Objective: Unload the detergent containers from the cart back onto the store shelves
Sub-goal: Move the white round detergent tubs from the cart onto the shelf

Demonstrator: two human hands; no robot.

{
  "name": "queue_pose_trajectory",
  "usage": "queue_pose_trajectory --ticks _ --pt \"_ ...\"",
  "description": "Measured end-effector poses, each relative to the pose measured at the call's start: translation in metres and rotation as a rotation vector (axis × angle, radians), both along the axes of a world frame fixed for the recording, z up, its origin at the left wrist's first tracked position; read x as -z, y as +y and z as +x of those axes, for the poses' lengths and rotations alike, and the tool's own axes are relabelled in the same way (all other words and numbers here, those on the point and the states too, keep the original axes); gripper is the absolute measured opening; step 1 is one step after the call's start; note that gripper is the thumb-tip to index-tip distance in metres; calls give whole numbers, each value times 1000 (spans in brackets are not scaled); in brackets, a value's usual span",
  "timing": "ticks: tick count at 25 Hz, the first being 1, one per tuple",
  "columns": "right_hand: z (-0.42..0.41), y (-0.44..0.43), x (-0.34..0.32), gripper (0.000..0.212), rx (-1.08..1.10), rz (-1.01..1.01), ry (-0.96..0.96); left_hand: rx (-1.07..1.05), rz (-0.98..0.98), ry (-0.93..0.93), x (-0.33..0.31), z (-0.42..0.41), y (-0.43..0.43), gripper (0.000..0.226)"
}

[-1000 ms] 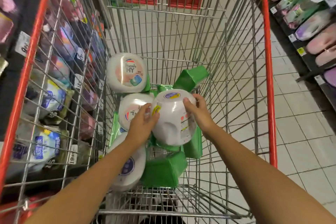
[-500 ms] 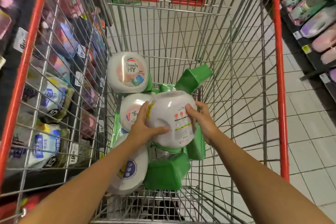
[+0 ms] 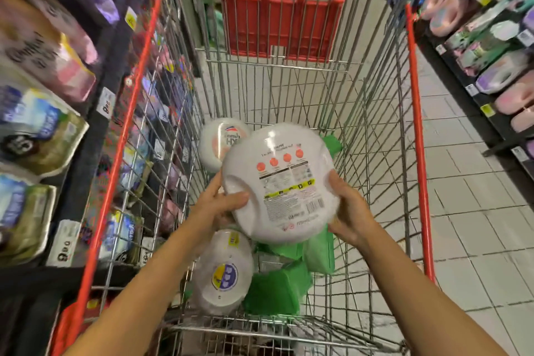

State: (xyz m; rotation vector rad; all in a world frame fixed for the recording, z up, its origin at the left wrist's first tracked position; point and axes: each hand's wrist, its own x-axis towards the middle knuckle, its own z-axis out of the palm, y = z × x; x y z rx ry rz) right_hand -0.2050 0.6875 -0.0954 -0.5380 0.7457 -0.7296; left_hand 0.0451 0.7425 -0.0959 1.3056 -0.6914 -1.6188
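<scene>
A white detergent container (image 3: 278,182) with a printed back label is lifted above the cart's load, held from both sides. My left hand (image 3: 218,205) grips its left edge, thumb over the handle recess. My right hand (image 3: 348,211) grips its right edge. Below it in the wire cart (image 3: 375,153) lie other white detergent containers: one (image 3: 221,136) at the back left and one (image 3: 222,272) nearer me with a blue and yellow sticker. Their green caps (image 3: 274,289) show under the lifted one.
The cart has red rails (image 3: 417,139) and a red child-seat flap (image 3: 281,29) at its far end. Shelves of detergent pouches (image 3: 37,130) with price tags stand close on the left. Shelves of pastel bottles (image 3: 502,72) line the right across a tiled aisle floor (image 3: 476,225).
Both hands have lifted the white container up out of the pile and turned its back label toward me. The view has tilted up, showing more of the cart's far end.
</scene>
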Motion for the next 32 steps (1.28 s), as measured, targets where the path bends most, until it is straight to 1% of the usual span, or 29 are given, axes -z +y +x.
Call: queue_pose_trajectory --ticks 1,2,4,5,6,7,8,9,10,11,13,14,15,17,19,20,22,23,25,26,27,28,29,30,31,32 --pt "2 7 -7 59 -3 5 -61 8 -5 10 -11 -1 7 94" --pt "6 14 -15 56 12 -14 -64 8 -7 21 -20 -4 14 98" --pt "13 25 -32 56 70 -64 36 -25 22 76 -36 -11 28 113" --pt "16 32 -41 56 112 -83 98 -62 33 115 -46 -15 37 112" --pt "19 38 -50 59 160 -99 146 -108 27 119 -55 -20 45 101" --pt "22 44 -59 64 217 -125 192 -162 14 74 -65 -24 53 85" --pt "25 50 -70 70 278 -177 258 -217 3 -29 -73 -28 60 73" --pt "28 56 -82 77 329 -256 355 -270 4 -135 -82 -33 68 67" --pt "31 62 -93 83 359 -353 472 -284 -12 -185 -92 -38 75 69" --pt "35 67 -102 87 375 -449 607 -261 -35 -171 -102 -46 81 77" --pt "45 80 -116 88 378 -658 883 -175 -80 22 -123 -64 87 103" --pt "51 88 -121 89 379 -768 988 -159 -103 103 -129 -71 86 112" --pt "58 97 -128 90 392 -871 1050 -180 -124 138 -134 -76 85 117" --pt "69 113 -136 85 408 -1076 1076 -298 -141 187 -142 -77 81 124" --pt "72 125 -141 71 380 -1274 1051 -415 -151 264 -144 -72 80 117" --pt "70 128 -144 64 364 -1325 1020 -450 -145 299 -146 -69 81 117" --pt "65 130 -148 49 346 -1317 916 -502 -100 320 -145 -64 82 124" --pt "63 130 -150 41 332 -1264 839 -514 -77 306 -144 -62 82 126" --pt "57 128 -155 33 271 -1071 628 -521 -53 270 -141 -57 84 126" --pt "54 124 -158 32 242 -968 534 -528 -44 261 -139 -54 87 121" --pt "49 120 -161 31 237 -882 489 -533 -38 277 -137 -51 91 109" --pt "44 113 -163 34 253 -815 505 -532 -44 317 -133 -46 96 90" --pt "40 106 -164 43 264 -747 553 -523 -60 366 -131 -42 101 71" --pt "37 100 -166 58 262 -664 607 -505 -78 400 -130 -37 106 60" --pt "36 94 -167 72 238 -563 623 -490 -99 410 -130 -34 109 58" --pt "36 90 -165 82 193 -454 577 -474 -123 400 -130 -32 112 61"
